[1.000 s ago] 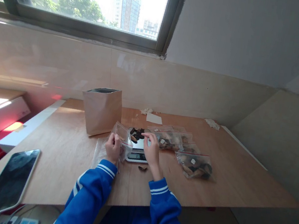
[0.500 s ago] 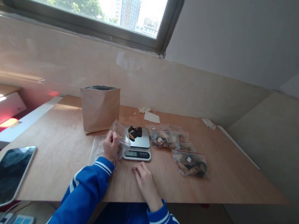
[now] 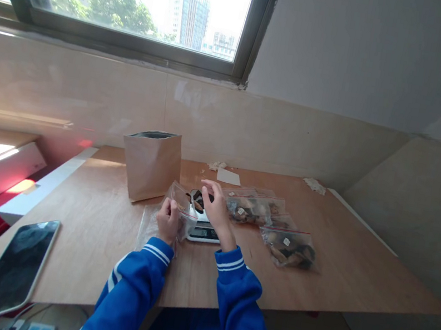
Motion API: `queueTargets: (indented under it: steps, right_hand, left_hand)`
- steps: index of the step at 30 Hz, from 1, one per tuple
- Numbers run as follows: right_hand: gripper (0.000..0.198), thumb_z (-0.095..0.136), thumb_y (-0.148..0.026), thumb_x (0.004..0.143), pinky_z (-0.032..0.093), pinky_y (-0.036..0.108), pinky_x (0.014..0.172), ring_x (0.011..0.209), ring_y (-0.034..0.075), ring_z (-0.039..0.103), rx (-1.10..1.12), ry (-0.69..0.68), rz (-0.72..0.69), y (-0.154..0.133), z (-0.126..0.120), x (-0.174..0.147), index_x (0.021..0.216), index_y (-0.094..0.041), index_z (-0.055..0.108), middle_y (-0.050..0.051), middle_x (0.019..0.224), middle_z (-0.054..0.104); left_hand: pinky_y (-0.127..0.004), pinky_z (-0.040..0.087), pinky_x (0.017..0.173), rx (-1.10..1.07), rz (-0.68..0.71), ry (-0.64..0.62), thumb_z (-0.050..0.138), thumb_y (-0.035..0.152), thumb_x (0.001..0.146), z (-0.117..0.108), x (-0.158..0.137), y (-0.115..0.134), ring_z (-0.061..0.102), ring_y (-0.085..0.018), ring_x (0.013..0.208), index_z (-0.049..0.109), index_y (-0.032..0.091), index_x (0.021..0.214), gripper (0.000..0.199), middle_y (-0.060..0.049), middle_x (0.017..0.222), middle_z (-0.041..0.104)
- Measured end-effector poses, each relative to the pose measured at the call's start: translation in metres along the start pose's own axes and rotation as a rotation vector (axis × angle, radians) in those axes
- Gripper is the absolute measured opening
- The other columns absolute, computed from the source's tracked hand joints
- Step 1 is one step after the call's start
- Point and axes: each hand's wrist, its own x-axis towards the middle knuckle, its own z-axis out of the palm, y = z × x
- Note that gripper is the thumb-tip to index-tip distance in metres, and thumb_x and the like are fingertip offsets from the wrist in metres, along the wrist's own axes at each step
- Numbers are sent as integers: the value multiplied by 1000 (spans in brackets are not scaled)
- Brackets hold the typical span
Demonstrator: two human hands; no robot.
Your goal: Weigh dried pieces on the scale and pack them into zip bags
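Note:
My left hand (image 3: 168, 220) is closed on a clear zip bag (image 3: 187, 216), held upright at the left edge of a small digital kitchen scale (image 3: 204, 233). Dark dried pieces (image 3: 196, 199) lie on the scale's plate, partly covered by my right hand (image 3: 214, 206). That hand hovers over the plate with its fingers apart and holds nothing that I can see. Under my left hand, more clear plastic bags (image 3: 148, 226) lie flat on the table.
A brown paper bag (image 3: 151, 167) stands open behind my left hand. Filled zip bags (image 3: 290, 249) lie right of the scale. A white card (image 3: 228, 177) and crumpled tissue (image 3: 314, 186) are at the back. A tablet (image 3: 12, 271) rests at the table's left front edge.
My right hand has risen from the table in front of the scale and moved forward over its plate. My left hand keeps hold of the zip bag. The view has shifted slightly.

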Motion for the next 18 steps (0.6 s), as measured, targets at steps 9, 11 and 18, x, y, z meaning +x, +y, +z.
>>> queueTargets:
  steps: [9,11,18]
  right_hand:
    - [48,57,-42,87,31,47,109,134,31,37,-547,-237,105,79,31,-12,130,-19,55,15,141,46]
    - [47,58,-42,87,34,45,105,126,30,43,-579,-227,84,76,31,-12,128,-19,56,16,134,52]
    - [30,58,-39,88,41,41,91,102,27,52,-651,-131,63,75,18,-18,109,-19,63,13,105,58]
  left_hand:
    - [-24,32,49,-4,-5,14,41,43,92,2,1,-4,37,-11,47,36,23,63,36,5,51,38]
    - [-24,32,49,-6,-2,19,41,43,92,2,1,-4,37,-11,47,36,23,63,36,5,52,38]
    - [-24,32,48,9,-25,9,40,44,92,0,0,-1,37,-11,46,36,23,63,36,6,52,38]
